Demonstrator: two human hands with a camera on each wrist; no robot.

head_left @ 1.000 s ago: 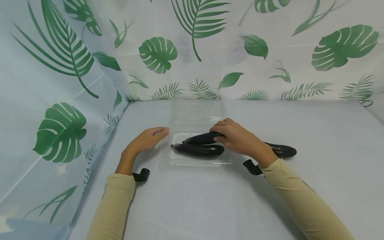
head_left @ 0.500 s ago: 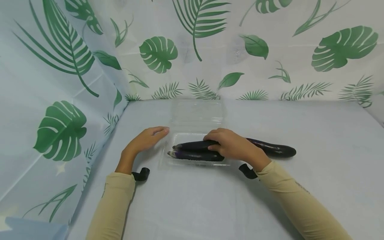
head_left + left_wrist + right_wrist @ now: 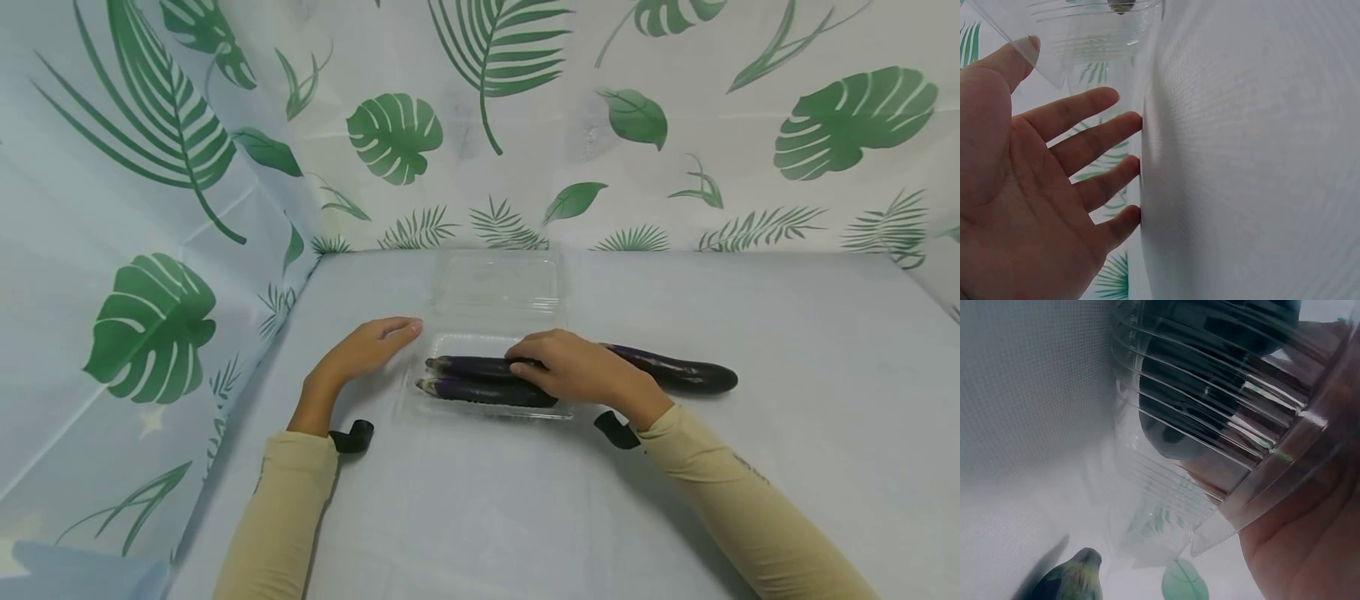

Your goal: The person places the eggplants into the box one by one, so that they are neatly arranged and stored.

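Observation:
Two dark purple eggplants lie side by side in a clear plastic box, stems to the left. My right hand [image 3: 573, 367] holds the rear eggplant [image 3: 465, 367] near its right end, thumb and fingers reaching over it. Just in front lies the other eggplant [image 3: 480, 392]. Through the ribbed wall of the box [image 3: 1254, 453], the right wrist view shows dark eggplant ends with fingers behind. My left hand [image 3: 367, 346] is at the box's left side, fingers extended and holding nothing. In the left wrist view its fingers [image 3: 1094, 147] are spread, with the thumb by the clear rim.
The box's lid [image 3: 498, 283] is folded back toward the wall. A third eggplant [image 3: 682, 373] lies on the white table [image 3: 480, 508] right of the box, partly behind my right hand. Leaf-patterned sheets [image 3: 525, 167] border the back and left. Black pieces [image 3: 357, 437] sit at both wrists.
The right hand has come down and nearer with the rear eggplant, which now lies lower in the box. The front eggplant has shifted slightly left and nearer. The left hand has stayed put.

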